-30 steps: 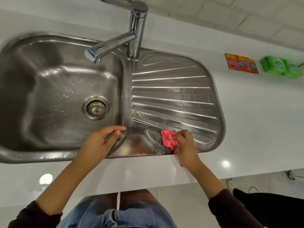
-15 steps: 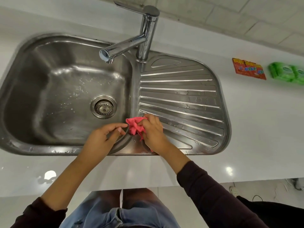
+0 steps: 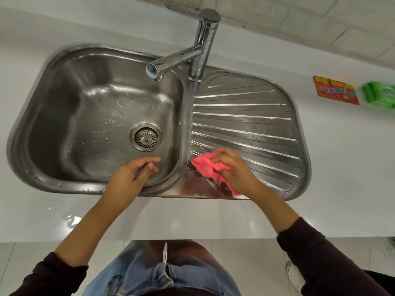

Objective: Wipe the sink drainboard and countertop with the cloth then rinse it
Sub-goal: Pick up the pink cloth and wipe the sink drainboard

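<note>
White glossy counter [image 3: 333, 167] runs under a grey tiled wall, with a stainless steel sink set into it. The sink's deep basin [image 3: 70, 116] carries scattered water drops and a round slotted drain strainer [image 3: 146, 136]. A chrome tap [image 3: 188, 54] rises at the back between basin and drainboard, its spout angled out over the basin.

The right hand [image 3: 234, 167] has its grip closed around a crumpled pink cloth [image 3: 206, 166], fingers curled over the top of it and pressing it down onto the ribbed steel drainboard [image 3: 245, 116]. The cloth bunches out from the grip toward the basin side, its tip lying at the inner ends of the nearest ribs, close to the ridge that divides drainboard from basin. A tail of the same cloth trails out from under the heel of the grip toward the person, reaching the sink's front rim. Farther from the grip, toward the wall, the ribs show wet streaks and small puddles.

The left hand [image 3: 132, 174] sits just beside the gripping hand, on the far side of the dividing ridge, over the near corner of the basin. Its grip is loose and holds nothing: fingers partly curled, forefinger stretched toward the cloth without touching it.

Well away from the grip, toward the back of the counter beyond the drainboard, lie a flat red printed packet [image 3: 335, 92] and, next to it at the edge of view, a green plastic pack [image 3: 380, 95]. Dark sleeves cover both forearms from mid-arm, and blue jeans show below the counter edge.
</note>
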